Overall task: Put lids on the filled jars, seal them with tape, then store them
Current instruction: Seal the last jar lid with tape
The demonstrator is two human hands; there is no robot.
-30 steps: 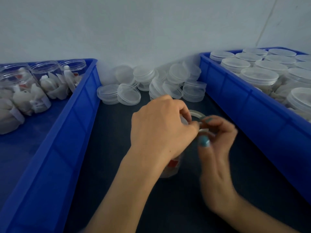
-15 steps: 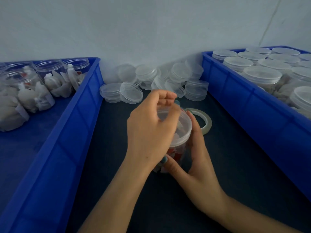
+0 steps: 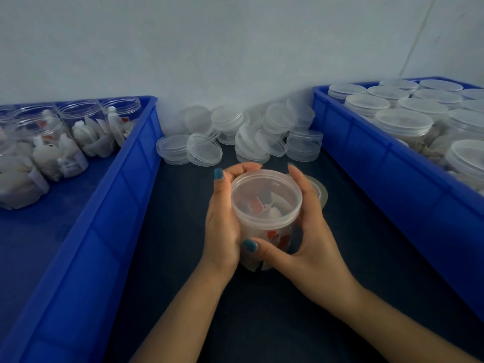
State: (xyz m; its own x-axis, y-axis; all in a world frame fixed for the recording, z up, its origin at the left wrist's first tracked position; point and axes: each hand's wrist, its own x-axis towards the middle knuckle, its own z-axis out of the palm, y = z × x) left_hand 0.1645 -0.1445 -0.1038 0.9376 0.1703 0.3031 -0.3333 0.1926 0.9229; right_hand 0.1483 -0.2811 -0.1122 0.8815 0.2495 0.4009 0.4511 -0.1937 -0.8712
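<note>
Over the table [image 3: 366, 284], the left hand [image 3: 222, 221] and right hand [image 3: 311, 239] held a lidded jar [image 3: 265, 203], each grip curled round it. A tape roll [image 3: 321, 191] lay just beyond.

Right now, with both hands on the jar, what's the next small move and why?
Probably lift the jar toward the right bin. Its lid is on, left hand and right hand both grip it, the tape roll lies on the table behind, and that bin holds the lidded jars. Tape on the seam is too clear to confirm.
</note>
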